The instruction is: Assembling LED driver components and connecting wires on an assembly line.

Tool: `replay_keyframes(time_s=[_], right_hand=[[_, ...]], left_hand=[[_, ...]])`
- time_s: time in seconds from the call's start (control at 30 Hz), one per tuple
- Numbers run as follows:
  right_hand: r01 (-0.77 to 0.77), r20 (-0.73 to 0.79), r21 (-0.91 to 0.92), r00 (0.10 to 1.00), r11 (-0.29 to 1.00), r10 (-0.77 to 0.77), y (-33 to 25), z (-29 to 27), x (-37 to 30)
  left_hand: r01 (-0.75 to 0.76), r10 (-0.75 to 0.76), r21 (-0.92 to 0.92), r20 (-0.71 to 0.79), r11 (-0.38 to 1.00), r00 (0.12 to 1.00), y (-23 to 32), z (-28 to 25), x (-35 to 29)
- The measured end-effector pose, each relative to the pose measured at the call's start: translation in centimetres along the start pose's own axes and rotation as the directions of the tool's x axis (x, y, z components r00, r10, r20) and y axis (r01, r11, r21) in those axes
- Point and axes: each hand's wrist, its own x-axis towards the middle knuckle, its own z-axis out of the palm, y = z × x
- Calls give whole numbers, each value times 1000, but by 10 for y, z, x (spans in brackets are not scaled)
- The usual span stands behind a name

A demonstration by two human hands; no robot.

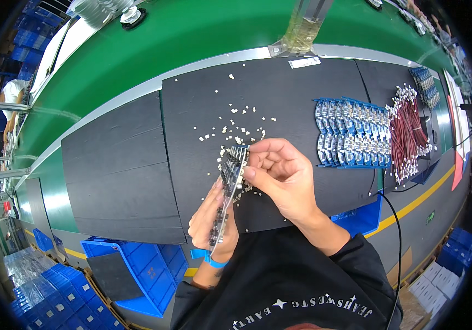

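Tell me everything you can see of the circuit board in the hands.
The circuit board looks thin and rigid, with rows of dark components and small pale parts. Seen nearly edge-on, it tilts, upper end leaning right, above the black mat and scattered white pieces. The left hand holds its lower part; the right hand is at its upper end. Finer detail is too small to tell.

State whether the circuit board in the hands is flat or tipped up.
Tipped up: the circuit board shows nearly edge-on, as a narrow strip.
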Motion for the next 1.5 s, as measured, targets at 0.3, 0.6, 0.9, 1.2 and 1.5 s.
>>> replay_keyframes(time_s=[0.3, 0.6, 0.9, 1.2, 1.5], right_hand=[[12, 5, 89, 1000, 996, -12, -6, 2, -1], [-8, 4, 70, 1000, 998, 8, -13, 1, 4], [-14, -3, -4, 1000, 1000, 14, -16, -1, 3], [17, -31, 41, 999, 999, -16, -11, -1, -2], [-90, -6, 15, 996, 996, 90, -18, 0, 0]], left_hand=[[-110, 110, -34, 19, 993, 994, -4, 3, 3], [-100, 98, 10, 100, 995, 990, 0, -1, 5], [-152, 152, -13, 81, 988, 985, -3, 0, 6], [-134, 132, 23, 75, 991, 988, -3, 2, 4], [-127, 125, 39, 58, 991, 990, -1, 3, 5]])
